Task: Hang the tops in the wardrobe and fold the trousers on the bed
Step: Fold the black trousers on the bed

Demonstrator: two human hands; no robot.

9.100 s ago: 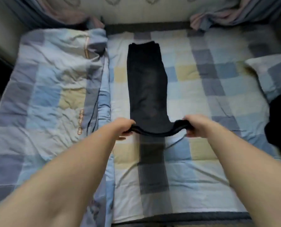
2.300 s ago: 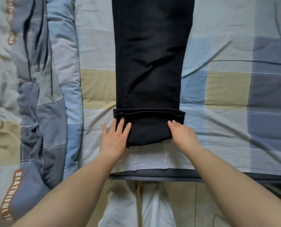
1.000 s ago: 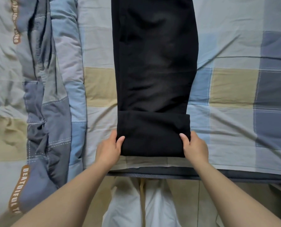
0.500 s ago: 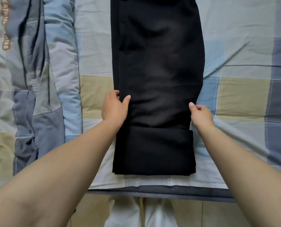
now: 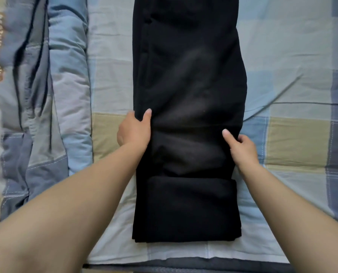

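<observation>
Black trousers (image 5: 191,79) lie lengthwise on the checked bed sheet (image 5: 294,138), running away from me. Their near end is folded over into a thick flat block (image 5: 185,209) close to the bed's front edge. My left hand (image 5: 133,131) grips the trousers' left edge just beyond the fold, thumb on top of the cloth and fingers under it. My right hand (image 5: 241,144) pinches the right edge at about the same height, thumb on the fabric and fingers curled at the side.
A rumpled blue, grey and beige quilt (image 5: 36,107) with brown lettering lies along the left of the bed. The dark front edge of the mattress (image 5: 183,265) runs across the bottom.
Both hands have left the folded block and moved further up the trousers, now gripping the two side edges. The camera has come closer.
</observation>
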